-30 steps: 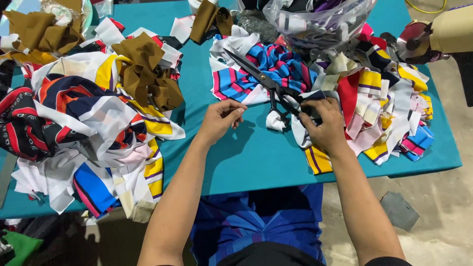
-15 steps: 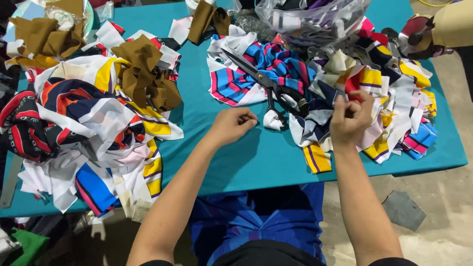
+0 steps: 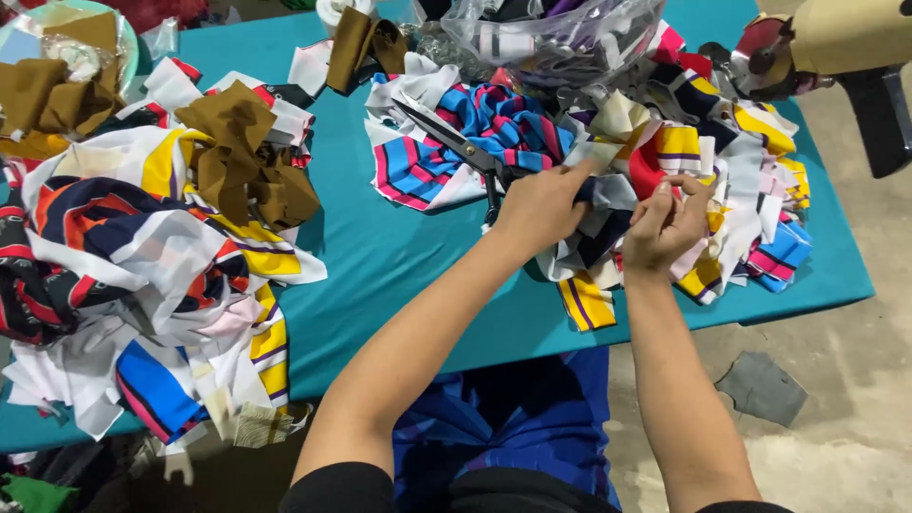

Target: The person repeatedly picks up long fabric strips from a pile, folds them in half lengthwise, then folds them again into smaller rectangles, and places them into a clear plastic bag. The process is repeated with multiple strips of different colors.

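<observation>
- Head view: both hands work at the right-hand heap of fabric scraps (image 3: pixel 703 180) on the teal table (image 3: pixel 399 256).
- Left hand (image 3: pixel 541 204): its grip is pinched on a pale strip of cloth (image 3: pixel 597 154) at the near edge of the heap; the fingers point toward the right hand.
- Right hand (image 3: pixel 665 228): its grip is closed on a red and white scrap (image 3: pixel 646 176), thumb uppermost, just beside the left hand.
- Black-handled scissors (image 3: pixel 456 147): lying on the striped blue and pink cloth (image 3: pixel 456 152), blades pointing away and to the left, handles just beside the left hand; neither hand holds them.
- Left side of the table: a large pile of mixed scraps (image 3: pixel 142 266) with brown pieces (image 3: pixel 242 161) on top, well apart from the hands.
- Far edge: a clear plastic bag (image 3: pixel 560 33) with more material behind the heap.
- Upper right: a tan electric cutting tool (image 3: pixel 845 43) at the table corner.
</observation>
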